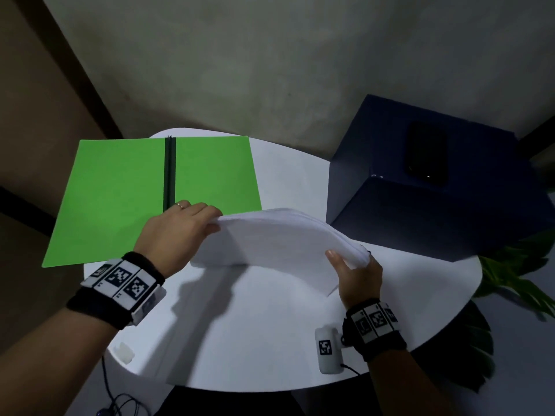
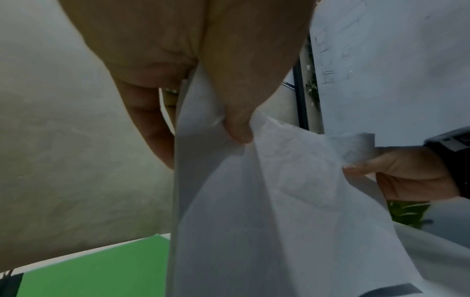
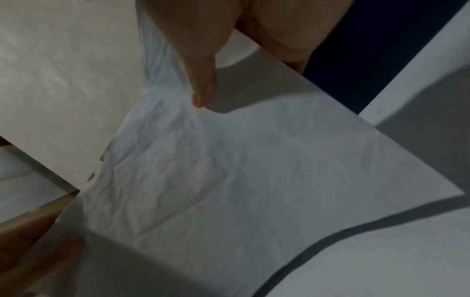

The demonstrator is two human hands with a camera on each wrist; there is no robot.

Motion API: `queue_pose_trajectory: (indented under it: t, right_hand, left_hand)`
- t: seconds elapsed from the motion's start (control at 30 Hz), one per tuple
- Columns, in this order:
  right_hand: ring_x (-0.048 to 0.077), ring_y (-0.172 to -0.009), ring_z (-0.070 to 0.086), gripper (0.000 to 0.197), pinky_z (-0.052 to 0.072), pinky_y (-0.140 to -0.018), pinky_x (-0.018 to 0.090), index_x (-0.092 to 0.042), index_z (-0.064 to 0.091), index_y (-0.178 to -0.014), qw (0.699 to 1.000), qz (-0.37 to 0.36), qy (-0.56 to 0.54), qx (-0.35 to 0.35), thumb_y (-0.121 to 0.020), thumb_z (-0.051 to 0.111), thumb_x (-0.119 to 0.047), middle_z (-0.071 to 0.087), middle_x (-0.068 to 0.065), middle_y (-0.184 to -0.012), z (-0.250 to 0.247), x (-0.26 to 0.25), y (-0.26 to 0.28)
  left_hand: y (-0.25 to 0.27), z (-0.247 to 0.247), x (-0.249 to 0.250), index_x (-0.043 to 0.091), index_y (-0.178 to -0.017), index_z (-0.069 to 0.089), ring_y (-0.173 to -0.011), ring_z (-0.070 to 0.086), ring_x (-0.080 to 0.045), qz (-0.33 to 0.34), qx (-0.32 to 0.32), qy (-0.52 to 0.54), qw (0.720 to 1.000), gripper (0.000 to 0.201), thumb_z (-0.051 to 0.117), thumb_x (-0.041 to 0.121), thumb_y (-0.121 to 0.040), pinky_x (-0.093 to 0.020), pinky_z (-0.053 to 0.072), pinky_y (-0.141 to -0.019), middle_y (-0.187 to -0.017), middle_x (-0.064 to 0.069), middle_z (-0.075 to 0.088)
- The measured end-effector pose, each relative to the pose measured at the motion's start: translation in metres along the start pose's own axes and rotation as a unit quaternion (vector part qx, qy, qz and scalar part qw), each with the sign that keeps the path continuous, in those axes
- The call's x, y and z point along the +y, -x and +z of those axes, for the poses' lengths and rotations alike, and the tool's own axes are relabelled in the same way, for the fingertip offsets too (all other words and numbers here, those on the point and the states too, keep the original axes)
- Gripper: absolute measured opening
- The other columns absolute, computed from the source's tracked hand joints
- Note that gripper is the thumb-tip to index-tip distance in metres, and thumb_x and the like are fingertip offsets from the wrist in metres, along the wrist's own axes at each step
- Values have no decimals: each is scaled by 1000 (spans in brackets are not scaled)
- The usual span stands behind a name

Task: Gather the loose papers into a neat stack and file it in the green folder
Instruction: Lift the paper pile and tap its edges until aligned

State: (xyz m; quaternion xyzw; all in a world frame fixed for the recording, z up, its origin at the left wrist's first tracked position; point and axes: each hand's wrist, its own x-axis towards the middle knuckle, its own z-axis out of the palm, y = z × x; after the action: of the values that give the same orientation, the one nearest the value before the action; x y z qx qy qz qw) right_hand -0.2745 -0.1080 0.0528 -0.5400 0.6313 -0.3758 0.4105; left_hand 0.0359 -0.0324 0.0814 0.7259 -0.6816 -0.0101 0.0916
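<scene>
A stack of white papers (image 1: pixel 276 238) hangs bowed above the white round table (image 1: pixel 255 334), held at both ends. My left hand (image 1: pixel 183 226) pinches its left edge, thumb under and fingers over, as the left wrist view shows on the sheets (image 2: pixel 254 201). My right hand (image 1: pixel 357 271) grips the stack's right corner; its thumb (image 3: pixel 203 88) lies on the creased paper (image 3: pixel 229 170). The green folder (image 1: pixel 129 196) lies open and flat at the table's back left, with a dark spine (image 1: pixel 169 175) down its middle, just beyond my left hand.
A dark blue box (image 1: pixel 426 187) with a black phone (image 1: pixel 426 154) on top stands at the table's right rear, close to the papers. Green plant leaves (image 1: pixel 516 274) show at the right edge. A grey wall rises behind.
</scene>
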Motion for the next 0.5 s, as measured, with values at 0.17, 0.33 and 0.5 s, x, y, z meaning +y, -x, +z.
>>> queue_pose_trajectory:
  t: [0.17, 0.33, 0.5]
  right_hand:
    - [-16, -81, 59, 25, 41, -70, -1, -26, 62, -101, 996, -60, -46, 44, -85, 71, -10, 62, -18, -91, 0, -13, 1]
    - [-9, -73, 60, 22, 41, -67, 2, -32, 65, -78, 993, -57, -62, 82, -90, 65, -14, 66, -29, -75, 4, -23, -2]
    - [-10, -75, 60, 9, 42, -69, 4, -23, 66, -88, 991, -64, -75, 95, -90, 65, -14, 67, -22, -78, 5, -22, -4]
  left_hand:
    - [-9, -6, -2, 27, -122, 53, -91, 63, -30, 23, -38, -28, 999, 38, 56, 48, -90, -36, 50, -65, -107, 3, 70]
    - [-19, -5, 4, 30, -123, 51, -87, 61, -31, 49, -27, -29, 998, 35, 50, 47, -93, -38, 52, -65, -100, 2, 70]
    - [-19, 0, 3, 29, -121, 51, -86, 61, -31, 55, -11, -18, 998, 33, 49, 48, -93, -37, 52, -66, -99, 2, 70]
